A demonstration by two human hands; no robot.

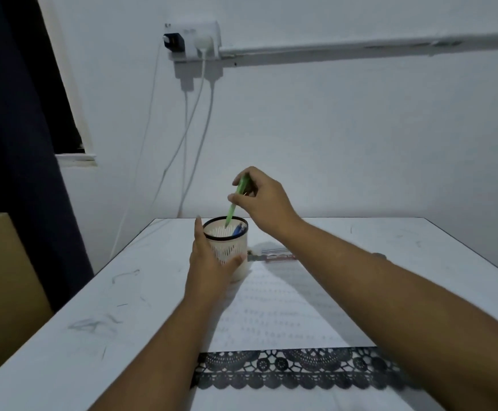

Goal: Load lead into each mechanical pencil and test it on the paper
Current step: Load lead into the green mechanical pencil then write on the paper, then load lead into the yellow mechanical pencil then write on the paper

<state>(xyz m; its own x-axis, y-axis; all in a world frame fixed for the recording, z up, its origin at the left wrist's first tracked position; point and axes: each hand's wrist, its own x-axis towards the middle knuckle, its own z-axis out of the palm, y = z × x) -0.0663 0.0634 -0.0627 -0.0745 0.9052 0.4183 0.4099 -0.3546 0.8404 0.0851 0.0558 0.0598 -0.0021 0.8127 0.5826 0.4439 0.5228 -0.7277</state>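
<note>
Dim, bluish indoor light, soft and grainy throughout. The arms cast faint shadows across the paper [283, 304] toward 12 o'clock, so light comes from behind the viewer. Wide-angle distortion bends the wall conduit [360, 50] near 1 o'clock.

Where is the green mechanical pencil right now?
In the head view, centre frame: the right hand pinches the green pencil, its tip dipping into the white mesh cup that the left hand holds.

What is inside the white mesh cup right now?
Blue pens or pencils and the tip of the green pencil the right hand holds. The cup wall hides the bottom.
</note>
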